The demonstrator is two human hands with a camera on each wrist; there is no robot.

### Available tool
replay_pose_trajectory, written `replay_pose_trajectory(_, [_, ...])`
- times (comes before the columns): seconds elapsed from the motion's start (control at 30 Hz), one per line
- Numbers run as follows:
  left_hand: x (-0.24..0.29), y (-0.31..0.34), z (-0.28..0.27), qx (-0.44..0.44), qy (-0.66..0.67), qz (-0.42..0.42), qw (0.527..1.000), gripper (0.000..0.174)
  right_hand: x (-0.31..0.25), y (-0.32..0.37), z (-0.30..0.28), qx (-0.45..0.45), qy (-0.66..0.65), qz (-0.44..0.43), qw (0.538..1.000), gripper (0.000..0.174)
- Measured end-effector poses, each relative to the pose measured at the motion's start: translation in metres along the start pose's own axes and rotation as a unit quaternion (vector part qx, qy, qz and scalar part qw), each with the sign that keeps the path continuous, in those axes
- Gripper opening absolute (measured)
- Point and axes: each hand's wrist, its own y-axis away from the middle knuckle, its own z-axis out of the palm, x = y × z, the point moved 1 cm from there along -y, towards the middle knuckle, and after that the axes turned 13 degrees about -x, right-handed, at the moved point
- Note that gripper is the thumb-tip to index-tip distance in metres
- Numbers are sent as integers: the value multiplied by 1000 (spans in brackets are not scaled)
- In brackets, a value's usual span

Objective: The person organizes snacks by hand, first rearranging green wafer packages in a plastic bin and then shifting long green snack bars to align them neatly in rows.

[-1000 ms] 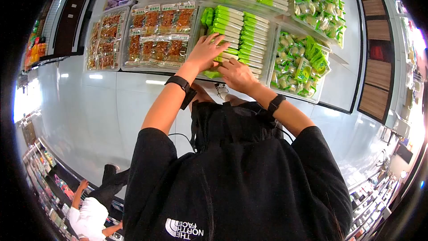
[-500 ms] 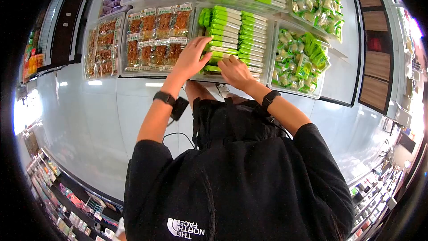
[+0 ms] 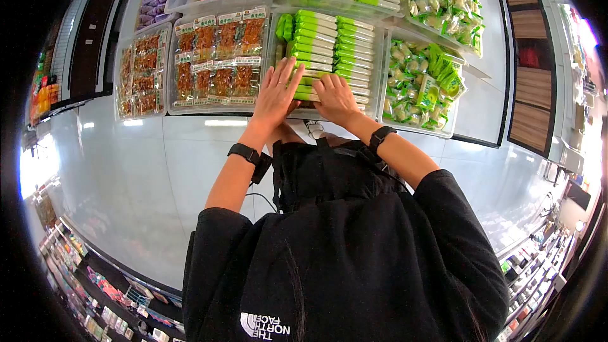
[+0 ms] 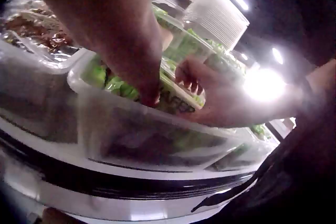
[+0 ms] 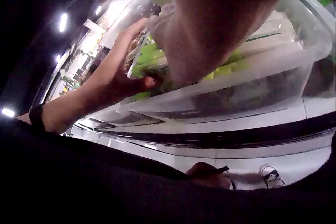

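Packets (image 3: 329, 44) stacked in bin (image 3: 379, 63) at 12 o'clock. Left hand (image 3: 275, 96): fingers straight, splayed on near row. Right hand (image 3: 335, 98): fingers bent, grip unclear. Even two-sided pressure likely keeps rows square.

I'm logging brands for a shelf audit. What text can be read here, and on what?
"THE NORTH FACE": logo, upside down, on the black top.
Green packs: print too small to read.
Brown snack packs: labels too blurred to read.
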Motion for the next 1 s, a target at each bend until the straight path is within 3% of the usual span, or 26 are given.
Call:
replay_pose_trajectory(0.03, [0,-3,-2,1,-1,1,1000,87,0,-1,0,2,0,0,1000,24])
replay_pose_trajectory(0.13, [4,-11,-3,-132,-95,42,986,82,0,0,2,5,31,29,999,25])
replay_pose_trajectory(0.23, [2,-17,4,-127,-99,51,986,83,2,-4,1,-32,60,27,997,24])
replay_pose_trajectory(0.43, [7,-25,4,-130,-104,86,982,82,8,-2,-2,-13,34,42,998,29])
replay_pose_trajectory(0.57, [8,-22,-1,-136,-97,62,984,83,13,-5,-8,-73,27,42,996,34])
replay_pose_trajectory(0.63, [12,-21,-6,-153,-101,49,982,84,27,1,-24,-89,-67,-64,992,40])
replay_pose_trajectory(0.77, [11,-21,-1,-152,-125,48,979,85,54,21,-39,-34,-105,-44,993,33])
replay_pose_trajectory(0.9, [14,-19,-6,-147,-107,43,982,83,106,78,-53,118,-132,212,961,27])
replay_pose_trajectory(1.0, [15,-21,-6,-169,-108,33,979,79,141,129,-55,164,-24,434,885,39])
